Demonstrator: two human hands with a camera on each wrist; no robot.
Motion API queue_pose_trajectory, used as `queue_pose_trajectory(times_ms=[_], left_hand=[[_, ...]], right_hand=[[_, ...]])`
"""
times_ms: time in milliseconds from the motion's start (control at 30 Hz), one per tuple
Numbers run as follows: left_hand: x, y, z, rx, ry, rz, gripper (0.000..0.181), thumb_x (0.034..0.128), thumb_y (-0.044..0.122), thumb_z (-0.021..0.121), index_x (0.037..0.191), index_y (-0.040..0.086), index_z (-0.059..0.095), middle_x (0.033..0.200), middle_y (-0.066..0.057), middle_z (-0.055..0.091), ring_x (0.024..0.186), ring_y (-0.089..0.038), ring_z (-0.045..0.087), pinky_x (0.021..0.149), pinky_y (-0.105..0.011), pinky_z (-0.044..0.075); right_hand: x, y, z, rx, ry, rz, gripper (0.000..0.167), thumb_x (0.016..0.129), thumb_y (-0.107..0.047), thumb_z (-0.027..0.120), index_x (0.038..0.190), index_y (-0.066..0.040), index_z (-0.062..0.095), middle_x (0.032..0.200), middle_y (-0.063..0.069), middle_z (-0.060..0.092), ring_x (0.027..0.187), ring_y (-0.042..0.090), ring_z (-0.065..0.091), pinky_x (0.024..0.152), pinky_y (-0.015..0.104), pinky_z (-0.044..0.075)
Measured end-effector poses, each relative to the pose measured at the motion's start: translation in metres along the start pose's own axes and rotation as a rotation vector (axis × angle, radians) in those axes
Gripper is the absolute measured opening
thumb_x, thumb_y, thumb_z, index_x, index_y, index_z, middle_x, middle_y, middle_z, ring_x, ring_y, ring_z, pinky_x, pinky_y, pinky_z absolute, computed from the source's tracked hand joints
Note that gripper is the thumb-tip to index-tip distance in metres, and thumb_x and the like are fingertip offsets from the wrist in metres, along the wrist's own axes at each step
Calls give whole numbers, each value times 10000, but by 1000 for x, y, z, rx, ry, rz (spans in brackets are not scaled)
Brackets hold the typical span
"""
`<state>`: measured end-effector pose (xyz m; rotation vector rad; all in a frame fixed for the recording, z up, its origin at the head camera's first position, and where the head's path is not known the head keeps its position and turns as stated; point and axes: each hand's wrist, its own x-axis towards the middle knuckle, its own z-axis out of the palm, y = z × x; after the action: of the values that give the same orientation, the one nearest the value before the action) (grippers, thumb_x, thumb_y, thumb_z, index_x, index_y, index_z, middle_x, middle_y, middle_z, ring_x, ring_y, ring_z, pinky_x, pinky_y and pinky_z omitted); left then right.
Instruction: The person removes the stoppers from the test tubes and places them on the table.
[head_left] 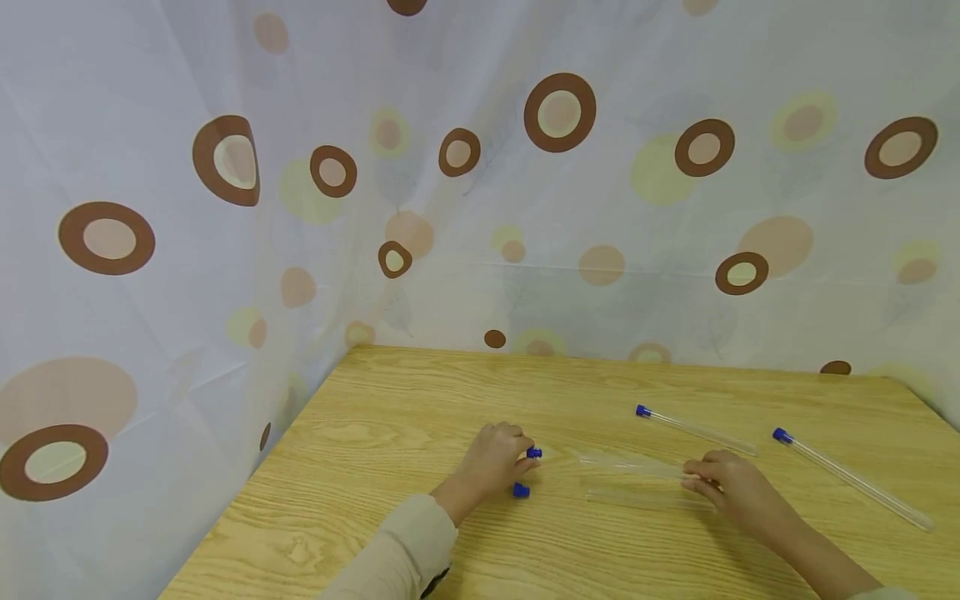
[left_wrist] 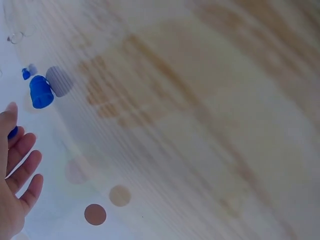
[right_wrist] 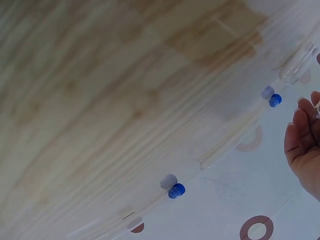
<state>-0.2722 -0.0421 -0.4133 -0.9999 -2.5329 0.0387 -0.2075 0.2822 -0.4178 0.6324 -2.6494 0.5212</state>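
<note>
Between its thumb and fingers my left hand (head_left: 491,460) pinches a small blue cap (head_left: 534,452); a bit of that cap shows in the left wrist view too. A second blue cap (head_left: 521,491) lies on the table just below that hand. To the right, my right hand (head_left: 738,492) pinches one end of a clear test tube (head_left: 630,464), whose other end points left toward the held cap, with a gap between. Another clear test tube (head_left: 637,497), uncapped, lies on the table in front of it. In the right wrist view, the right hand's fingers (right_wrist: 300,132) are curled at the edge.
Two test tubes with blue caps lie to the right: a farther one (head_left: 701,430) behind the right hand, and a nearer one (head_left: 855,482) beyond it. The wooden table (head_left: 360,533) meets a patterned curtain (head_left: 465,208) at the back and left.
</note>
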Motion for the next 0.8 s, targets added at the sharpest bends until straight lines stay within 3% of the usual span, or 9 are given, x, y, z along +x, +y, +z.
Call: queue_pose_trajectory(times_ms=[367, 633, 800], left_hand=[[1, -3, 2, -4, -33, -20, 252, 877, 381, 607, 972, 176, 719, 917, 65, 692, 837, -76, 629, 661, -177, 458], [2, -8, 6, 19, -79, -14, 237, 866, 387, 618, 948, 187, 717, 864, 75, 671, 794, -65, 610, 676, -184, 473], [2, -9, 6, 43, -137, -32, 244, 867, 404, 606, 932, 199, 720, 823, 85, 650, 761, -62, 592, 671, -186, 466]], right_hand=[[0, 8, 1, 0, -11, -5, 153, 757, -43, 708, 900, 11, 705, 730, -51, 582, 608, -60, 379, 489, 175, 383], [4, 11, 2, -20, -133, 74, 202, 812, -104, 670, 966, 24, 700, 752, -37, 592, 620, -6, 402, 512, 194, 378], [3, 16, 5, -16, -125, 27, 54, 803, -78, 672, 846, -54, 694, 688, -79, 522, 602, -27, 341, 499, 180, 343]])
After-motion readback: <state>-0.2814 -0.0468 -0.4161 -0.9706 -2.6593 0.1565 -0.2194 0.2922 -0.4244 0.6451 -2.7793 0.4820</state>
